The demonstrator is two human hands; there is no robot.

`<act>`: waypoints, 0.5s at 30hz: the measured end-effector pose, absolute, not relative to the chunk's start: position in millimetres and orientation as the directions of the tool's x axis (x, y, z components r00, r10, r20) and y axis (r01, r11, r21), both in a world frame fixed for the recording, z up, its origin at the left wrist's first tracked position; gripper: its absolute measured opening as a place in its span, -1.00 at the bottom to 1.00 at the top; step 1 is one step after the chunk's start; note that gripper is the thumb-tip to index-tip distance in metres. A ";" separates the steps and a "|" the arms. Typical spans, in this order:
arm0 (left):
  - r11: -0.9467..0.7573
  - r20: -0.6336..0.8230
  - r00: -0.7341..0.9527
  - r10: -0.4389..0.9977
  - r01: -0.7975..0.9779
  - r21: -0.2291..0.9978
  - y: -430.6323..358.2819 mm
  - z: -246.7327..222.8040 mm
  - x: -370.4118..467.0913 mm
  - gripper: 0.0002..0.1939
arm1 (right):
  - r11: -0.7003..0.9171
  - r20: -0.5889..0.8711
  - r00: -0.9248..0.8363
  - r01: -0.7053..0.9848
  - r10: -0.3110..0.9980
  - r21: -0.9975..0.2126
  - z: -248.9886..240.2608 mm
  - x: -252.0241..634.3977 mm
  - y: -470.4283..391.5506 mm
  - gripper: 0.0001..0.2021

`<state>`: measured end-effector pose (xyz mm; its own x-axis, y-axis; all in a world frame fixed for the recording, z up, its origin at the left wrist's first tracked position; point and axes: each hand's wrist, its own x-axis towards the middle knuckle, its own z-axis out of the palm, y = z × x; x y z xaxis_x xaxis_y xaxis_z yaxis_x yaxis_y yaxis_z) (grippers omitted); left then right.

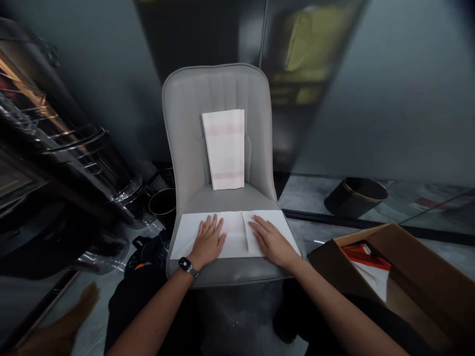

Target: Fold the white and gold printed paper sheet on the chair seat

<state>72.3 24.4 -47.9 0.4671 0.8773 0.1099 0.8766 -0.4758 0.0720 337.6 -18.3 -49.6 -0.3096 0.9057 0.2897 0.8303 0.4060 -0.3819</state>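
A sheet of white paper [232,242] lies across the seat of a grey padded chair [218,81], with a crease or folded edge right of its middle. My left hand [208,241] rests flat on the left part of the sheet, fingers spread; a small orange patch shows beside its fingers. On the right part, beside the crease, my right hand [272,241] lies palm down with its fingers stretched out. Behind the sheet, a folded white paper piece with pale pink bands [226,153] leans upright against the backrest, apart from both hands.
An open cardboard box [426,267] stands at the right with a red and white item [371,269] inside. A dark bin [163,201] is left of the chair. Another dark bin [356,198] appears at the right by a glossy panel. Shiny metal cylinders [100,153] stand at the left.
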 end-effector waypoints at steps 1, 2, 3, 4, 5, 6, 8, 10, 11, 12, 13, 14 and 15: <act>-0.473 0.114 0.464 0.878 0.879 0.066 24.1 -48.7 72.4 -0.42 | 0.394 0.276 -0.304 0.834 0.912 -0.386 -51.1 335.0 -7.3 -0.52; -0.468 0.114 0.460 0.881 0.882 0.059 23.6 -49.0 72.7 -0.42 | 0.384 0.259 -0.302 0.841 0.918 -0.382 -53.2 332.2 2.0 -0.51; -0.459 0.114 0.451 0.885 0.887 0.053 22.9 -48.9 73.1 -0.41 | 0.378 0.240 -0.306 0.849 0.921 -0.370 -55.9 329.4 9.2 -0.50; -0.448 0.116 0.441 0.890 0.893 0.047 22.1 -48.7 73.6 -0.41 | 0.376 0.221 -0.314 0.857 0.923 -0.352 -58.6 326.6 14.0 -0.50; -0.438 0.121 0.430 0.895 0.898 0.045 21.3 -48.4 74.1 -0.42 | 0.379 0.204 -0.327 0.864 0.923 -0.331 -61.3 324.1 16.8 -0.49; -0.429 0.130 0.420 0.898 0.902 0.047 20.4 -48.2 74.6 -0.42 | 0.386 0.190 -0.342 0.869 0.920 -0.308 -63.6 321.9 17.7 -0.48; -0.415 0.151 0.403 0.903 0.907 0.063 19.1 -48.2 75.1 -0.40 | 0.398 0.173 -0.363 0.876 0.916 -0.272 -66.6 319.1 16.2 -0.45; -0.408 0.157 0.391 0.907 0.908 0.094 18.8 -49.0 75.2 -0.34 | 0.394 0.164 -0.363 0.883 0.917 -0.253 -67.8 318.3 13.5 -0.40; -0.404 0.154 0.386 0.909 0.908 0.110 19.1 -49.6 75.3 -0.31 | 0.387 0.162 -0.356 0.888 0.920 -0.249 -68.0 318.3 12.4 -0.37; -0.403 0.150 0.384 0.911 0.907 0.124 19.6 -50.4 75.3 -0.29 | 0.380 0.162 -0.349 0.892 0.923 -0.246 -68.2 318.4 11.9 -0.35; -0.402 0.146 0.383 0.912 0.905 0.135 20.3 -51.1 75.6 -0.27 | 0.372 0.162 -0.341 0.895 0.926 -0.244 -68.5 318.5 11.8 -0.32; -0.403 0.143 0.384 0.912 0.904 0.142 21.0 -51.8 76.0 -0.28 | 0.367 0.165 -0.335 0.898 0.928 -0.243 -68.9 318.7 12.0 -0.29; -0.404 0.140 0.386 0.912 0.903 0.145 21.9 -52.3 76.5 -0.28 | 0.365 0.168 -0.332 0.899 0.928 -0.243 -69.3 318.9 12.5 -0.27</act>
<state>76.5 21.9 -52.3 0.3857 0.9119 0.1403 0.9032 -0.4042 0.1445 318.9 12.5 -69.3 -0.3318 0.9283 0.1679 0.8987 0.3652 -0.2428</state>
